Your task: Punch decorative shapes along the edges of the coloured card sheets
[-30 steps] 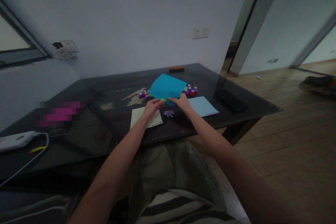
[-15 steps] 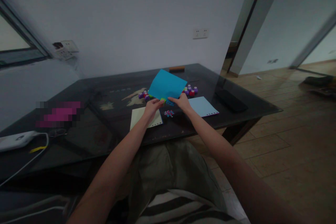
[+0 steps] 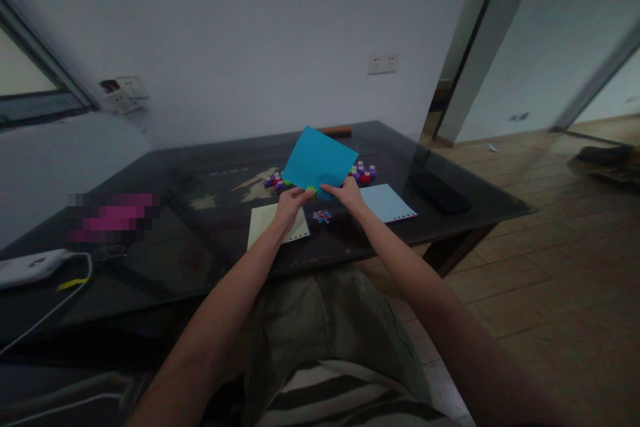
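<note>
Both my hands hold up a bright blue sheet of paper (image 3: 320,159) above the table. My left hand (image 3: 290,203) is closed on a small green craft punch (image 3: 311,191) at the sheet's lower edge. With thumb and fingers, my right hand (image 3: 347,193) pinches the sheet's lower right part. Below them lies a little pile of pink and blue paper bits (image 3: 323,216). A cream sheet with punched holes (image 3: 263,220) rests under my left wrist, and a pale sheet (image 3: 387,203) lies right of my right wrist.
Purple and red punches (image 3: 274,181) lie behind the blue sheet on the left, and several more punches (image 3: 366,175) on the right. A black phone-like slab (image 3: 440,192) lies at the right. A white power strip (image 3: 33,268) with a cable sits at the left of the dark table (image 3: 175,240).
The blue sheet's far edge has tilted up slightly and looks flatter. Both hands stay almost in place, with the same hold.
</note>
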